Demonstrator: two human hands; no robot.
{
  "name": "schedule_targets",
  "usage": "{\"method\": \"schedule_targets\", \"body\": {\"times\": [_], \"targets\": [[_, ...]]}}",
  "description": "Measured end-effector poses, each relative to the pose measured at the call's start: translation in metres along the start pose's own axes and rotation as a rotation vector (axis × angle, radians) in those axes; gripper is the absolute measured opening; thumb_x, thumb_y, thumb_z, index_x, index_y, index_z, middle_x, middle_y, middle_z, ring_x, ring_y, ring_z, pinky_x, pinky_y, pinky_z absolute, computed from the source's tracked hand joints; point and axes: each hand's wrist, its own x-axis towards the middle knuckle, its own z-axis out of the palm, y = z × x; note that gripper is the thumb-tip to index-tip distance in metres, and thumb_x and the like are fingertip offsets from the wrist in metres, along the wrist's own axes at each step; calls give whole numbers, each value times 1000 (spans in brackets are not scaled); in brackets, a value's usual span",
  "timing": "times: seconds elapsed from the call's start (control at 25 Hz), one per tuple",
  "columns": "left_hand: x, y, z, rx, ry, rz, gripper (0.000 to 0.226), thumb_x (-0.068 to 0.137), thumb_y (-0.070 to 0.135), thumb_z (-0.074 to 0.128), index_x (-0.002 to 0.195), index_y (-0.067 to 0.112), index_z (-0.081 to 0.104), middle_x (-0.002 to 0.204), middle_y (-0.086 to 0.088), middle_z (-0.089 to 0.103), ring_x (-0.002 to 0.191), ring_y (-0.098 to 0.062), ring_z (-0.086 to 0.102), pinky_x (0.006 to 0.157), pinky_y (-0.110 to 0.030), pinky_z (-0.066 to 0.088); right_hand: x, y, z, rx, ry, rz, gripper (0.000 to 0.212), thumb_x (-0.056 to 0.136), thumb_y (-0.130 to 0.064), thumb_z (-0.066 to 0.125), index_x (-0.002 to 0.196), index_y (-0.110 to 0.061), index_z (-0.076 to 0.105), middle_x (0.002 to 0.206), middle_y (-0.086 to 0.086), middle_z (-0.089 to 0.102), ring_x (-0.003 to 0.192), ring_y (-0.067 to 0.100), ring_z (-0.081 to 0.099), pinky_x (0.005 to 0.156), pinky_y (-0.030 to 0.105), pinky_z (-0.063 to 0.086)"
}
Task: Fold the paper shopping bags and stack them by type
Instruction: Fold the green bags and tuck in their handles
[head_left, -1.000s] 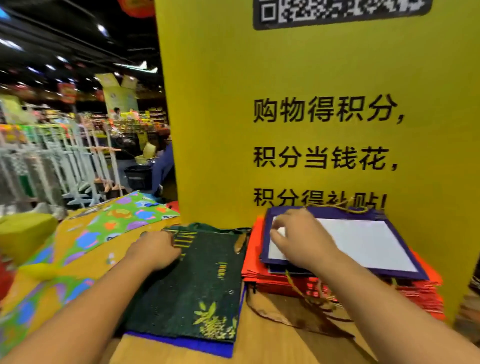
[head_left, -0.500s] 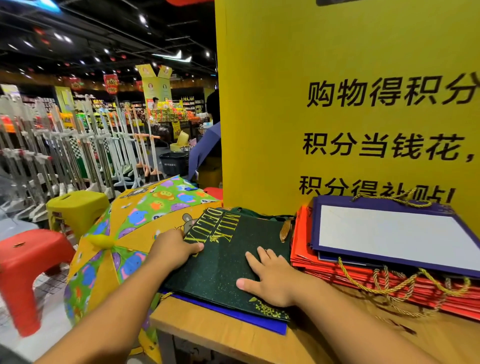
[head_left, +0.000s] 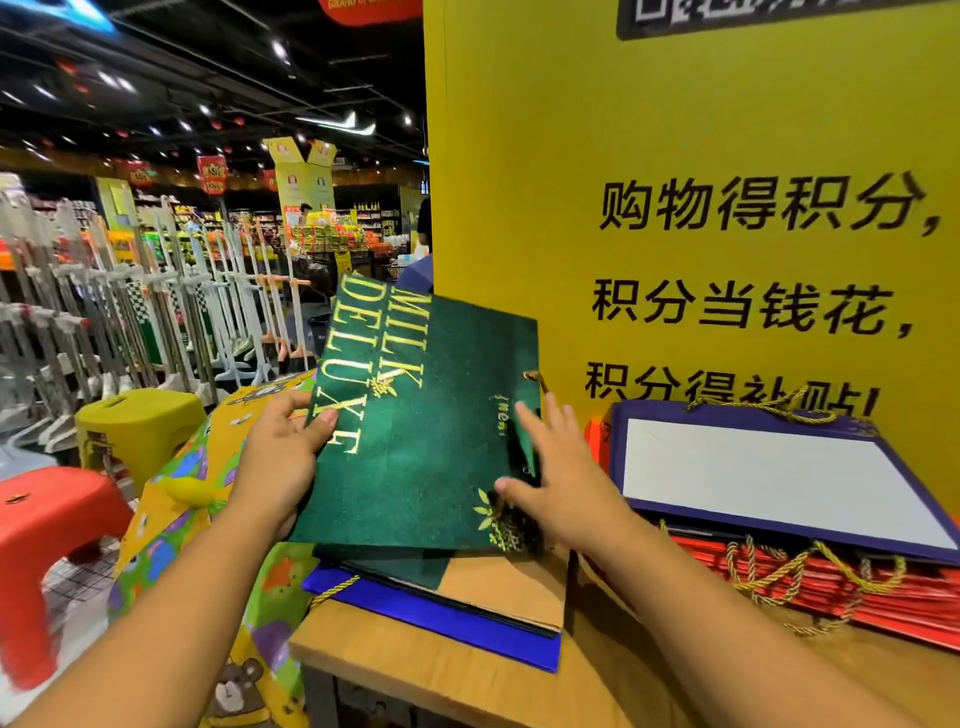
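A flat dark green paper bag (head_left: 421, 431) with gold "MILK DELUXE" lettering is lifted and tilted above the wooden table (head_left: 415, 660). My left hand (head_left: 278, 457) grips its left edge, thumb on top. My right hand (head_left: 558, 478) touches its right edge near the handle holes, fingers spread and mostly straight. Under it lie another green bag (head_left: 410, 569), a brown one (head_left: 514, 587) and a blue one (head_left: 447, 618). To the right, a purple bag with a white panel (head_left: 769, 478) tops a stack of red bags (head_left: 893, 597) with gold cord handles.
A tall yellow sign board (head_left: 675, 156) stands right behind the stacks. A colourful patterned cloth (head_left: 208, 493) hangs over the table's left side. A yellow stool (head_left: 135, 426) and a red stool (head_left: 52, 519) stand on the floor at left, with shop racks beyond.
The green bag has come up off the pile and tilted toward me. My left hand now grips its edge; my right hand slid from the bag's face to its right edge.
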Motion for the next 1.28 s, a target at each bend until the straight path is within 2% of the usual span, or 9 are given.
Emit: {"method": "schedule_targets", "body": {"times": [0.16,0.28,0.44,0.56,0.72,0.88,1.0,1.16,1.28], "targets": [[-10,21,11,-141,87,129,23,98,1,53,90,23,51,63,10,69,54,0,61,52,-20,50,5,7,-26,280,108,308,96,85,-55,70,158,-24,16,166,3,15,150,24,22,118,42,29],[-9,30,26,-237,106,178,21,97,2,54,94,22,52,71,9,73,61,-2,64,60,-23,53,0,10,-26,498,10,461,88,82,-63,68,148,-16,34,146,5,49,119,25,57,95,42,52],[-16,31,53,-308,104,192,25,97,0,55,98,24,49,75,15,71,70,2,61,78,-26,47,3,6,-32,1278,143,499,67,86,-19,78,142,-9,40,123,15,64,92,25,71,72,39,62],[-30,21,79,-358,-56,109,41,83,-6,63,104,27,50,85,3,76,73,-8,69,70,-26,58,8,18,-65,1454,477,403,37,86,6,69,114,-16,56,113,18,69,84,24,70,62,33,56],[-30,14,102,-529,-144,-50,68,79,-19,56,126,30,52,101,5,72,77,-10,68,60,-21,57,-1,41,-117,1372,593,272,31,90,4,64,111,-15,54,101,9,70,74,18,68,60,32,55],[-13,14,117,-703,-164,-168,57,90,1,56,138,31,47,92,-2,64,72,-15,59,59,-35,57,-13,52,-170,1284,571,212,34,88,4,65,111,-19,55,99,12,71,71,17,68,56,31,55],[-2,26,130,-671,-137,-169,49,93,8,58,135,31,49,98,-3,68,70,-15,70,59,-40,59,-22,52,-208,1120,541,144,32,89,1,65,107,-25,57,99,10,73,75,19,69,57,32,56],[7,44,129,-398,-237,-97,52,75,12,77,120,32,63,121,-13,68,83,-16,69,65,-31,56,-26,54,-248,868,494,81,36,89,1,67,109,-28,64,113,14,70,89,32,69,78,51,57],[-11,57,134,38,-515,-93,84,36,43,97,114,39,67,107,-5,72,73,-14,65,57,-29,48,-28,60,-267,800,549,70,36,90,2,65,106,-30,65,103,19,67,75,25,60,66,36,50]]}}
